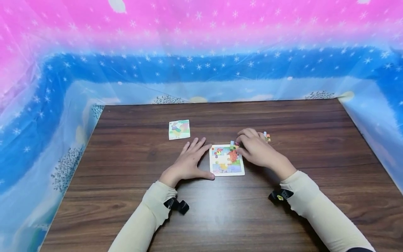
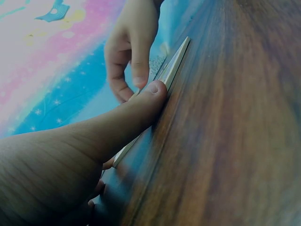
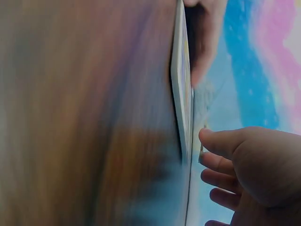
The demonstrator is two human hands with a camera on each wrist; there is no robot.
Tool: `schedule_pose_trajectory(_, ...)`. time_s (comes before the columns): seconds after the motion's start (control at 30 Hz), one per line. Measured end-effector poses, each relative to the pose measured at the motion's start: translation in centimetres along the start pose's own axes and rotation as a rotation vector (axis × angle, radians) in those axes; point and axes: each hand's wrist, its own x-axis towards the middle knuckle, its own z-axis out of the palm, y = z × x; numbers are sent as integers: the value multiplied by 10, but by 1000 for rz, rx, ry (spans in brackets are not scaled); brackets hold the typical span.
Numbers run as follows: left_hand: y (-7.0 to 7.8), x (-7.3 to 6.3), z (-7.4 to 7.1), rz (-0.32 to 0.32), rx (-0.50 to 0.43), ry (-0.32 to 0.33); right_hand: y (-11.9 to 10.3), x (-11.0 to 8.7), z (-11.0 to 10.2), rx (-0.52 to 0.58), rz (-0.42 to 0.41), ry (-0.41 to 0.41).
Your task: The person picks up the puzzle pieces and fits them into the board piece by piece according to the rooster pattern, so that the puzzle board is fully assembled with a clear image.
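Note:
A small square jigsaw puzzle tray [image 1: 224,159] lies on the table in the head view, partly filled with colourful pieces and with a bare white patch at its middle. My left hand [image 1: 188,161] lies spread along its left side, thumb and forefinger touching the rim. Above the tray's upper right corner, my right hand [image 1: 257,148] pinches a jigsaw piece [image 1: 233,144] between thumb and fingers. The right wrist view shows this piece [image 3: 201,149] edge-on, just off the tray. Part of the tray's right side is hidden by the right fingers.
A square picture card [image 1: 179,130] lies on the dark wooden table [image 1: 126,157], beyond the left hand. Loose jigsaw pieces [image 1: 268,137] sit beyond the right hand, partly covered by it. A patterned cloth [image 1: 201,66] hangs around the table's back and sides.

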Motion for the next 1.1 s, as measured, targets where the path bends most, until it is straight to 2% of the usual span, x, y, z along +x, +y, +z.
schedule_pose_trajectory(0.2, -1, 0, 0, -7, -10, -1, -30, 6, 9, 1, -120, -32)
schedule_pose_trajectory(0.37, 0, -1, 0, -3, -8, 0, -47, 12, 16, -13, -176, -60)
schedule_pose_trajectory(0.6, 1, -1, 1, 4, 4, 2, -54, 14, 20, -16, -177, -99)
schedule_pose_trajectory(0.8, 0, 0, -1, 6, 1, 5, -53, 14, 18, -40, -155, -100)
schedule_pose_trajectory(0.93, -1, 0, 0, 11, -7, 9, -53, 12, 18, -6, -140, -95)
schedule_pose_trajectory(1.1, -2, 2, -2, 7, -14, 0, -52, 15, 17, 28, -182, -66)
